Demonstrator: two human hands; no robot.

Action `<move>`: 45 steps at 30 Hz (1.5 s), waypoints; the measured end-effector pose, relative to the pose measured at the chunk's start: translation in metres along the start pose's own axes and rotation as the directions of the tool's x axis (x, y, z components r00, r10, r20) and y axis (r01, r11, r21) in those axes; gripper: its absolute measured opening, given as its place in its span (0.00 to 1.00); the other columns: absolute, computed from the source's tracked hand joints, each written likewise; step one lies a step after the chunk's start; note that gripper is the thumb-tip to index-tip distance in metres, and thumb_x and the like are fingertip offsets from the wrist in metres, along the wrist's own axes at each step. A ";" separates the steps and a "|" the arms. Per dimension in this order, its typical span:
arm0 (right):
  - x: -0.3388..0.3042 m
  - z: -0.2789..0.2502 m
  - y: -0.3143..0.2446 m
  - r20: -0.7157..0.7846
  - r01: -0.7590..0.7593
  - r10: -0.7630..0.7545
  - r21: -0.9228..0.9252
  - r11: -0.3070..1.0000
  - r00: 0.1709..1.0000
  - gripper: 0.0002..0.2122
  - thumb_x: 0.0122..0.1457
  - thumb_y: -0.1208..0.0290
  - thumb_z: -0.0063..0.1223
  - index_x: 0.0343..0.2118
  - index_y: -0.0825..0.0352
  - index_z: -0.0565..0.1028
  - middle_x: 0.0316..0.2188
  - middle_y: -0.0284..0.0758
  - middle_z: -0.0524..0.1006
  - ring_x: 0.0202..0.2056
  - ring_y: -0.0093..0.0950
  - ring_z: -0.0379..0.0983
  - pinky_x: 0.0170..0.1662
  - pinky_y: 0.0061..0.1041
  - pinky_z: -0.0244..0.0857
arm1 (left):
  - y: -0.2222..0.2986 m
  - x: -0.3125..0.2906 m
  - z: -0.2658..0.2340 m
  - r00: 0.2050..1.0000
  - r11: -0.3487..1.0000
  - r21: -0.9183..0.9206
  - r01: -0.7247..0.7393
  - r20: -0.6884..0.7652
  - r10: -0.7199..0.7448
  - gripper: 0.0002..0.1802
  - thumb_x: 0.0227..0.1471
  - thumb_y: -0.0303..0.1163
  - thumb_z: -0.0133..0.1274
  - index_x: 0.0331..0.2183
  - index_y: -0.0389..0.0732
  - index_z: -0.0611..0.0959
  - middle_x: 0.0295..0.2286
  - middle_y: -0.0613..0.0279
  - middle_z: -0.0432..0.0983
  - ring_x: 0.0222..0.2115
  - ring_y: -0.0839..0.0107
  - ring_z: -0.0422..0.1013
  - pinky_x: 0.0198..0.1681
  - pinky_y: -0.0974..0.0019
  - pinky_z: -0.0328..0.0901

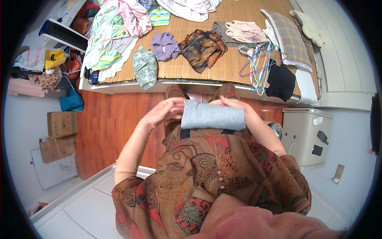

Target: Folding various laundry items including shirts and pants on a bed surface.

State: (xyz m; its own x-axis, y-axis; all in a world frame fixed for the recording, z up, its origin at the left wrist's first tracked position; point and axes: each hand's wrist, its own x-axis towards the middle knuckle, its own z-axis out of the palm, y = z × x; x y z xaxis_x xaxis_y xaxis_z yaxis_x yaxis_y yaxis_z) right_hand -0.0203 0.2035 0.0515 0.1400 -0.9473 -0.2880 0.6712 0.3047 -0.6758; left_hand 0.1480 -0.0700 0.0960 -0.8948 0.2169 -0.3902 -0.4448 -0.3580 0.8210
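A folded light grey-blue garment (213,115) is held up in front of my body, its smooth side toward me. My right hand (237,105) grips it at the right end, with part of the fingers hidden behind the fabric. Beside the garment's left end is my left hand (163,112), fingers stretched out and loosely apart. Their tips reach the fabric's edge, but whether they touch it I cannot tell. Across from me on the bed mat (175,73) lie a green patterned garment (145,68), a purple garment (165,46) and a dark brown-orange garment (202,49).
Several hangers (258,65) lie in a tangle beside a black cloth (281,83) and a plaid pillow (289,40). Heaped clothes (107,44) cover the bed's left end. A beige cabinet (304,137) stands at right; cardboard boxes (62,124) stand at left on the wooden floor (105,131).
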 end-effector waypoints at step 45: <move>-0.022 0.043 -0.121 -0.482 -0.478 -0.736 -0.844 0.243 0.476 0.28 0.55 0.56 0.50 0.52 0.74 0.64 0.47 0.53 0.70 0.50 0.45 0.66 0.53 0.36 0.58 | 0.045 0.061 0.064 0.956 0.913 -0.408 -0.028 -0.277 -0.094 0.25 0.58 0.40 0.43 0.51 0.32 0.65 0.46 0.51 0.69 0.46 0.60 0.69 0.49 0.56 0.66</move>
State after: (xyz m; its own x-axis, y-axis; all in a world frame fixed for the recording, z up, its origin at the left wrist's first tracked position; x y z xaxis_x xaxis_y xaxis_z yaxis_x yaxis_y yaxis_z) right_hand -0.0735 0.1831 0.1688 -0.7780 -0.6273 0.0335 -0.5180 0.6105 -0.5991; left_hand 0.0758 -0.0148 0.1363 -0.8244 -0.0102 -0.5658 -0.3963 -0.7033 0.5902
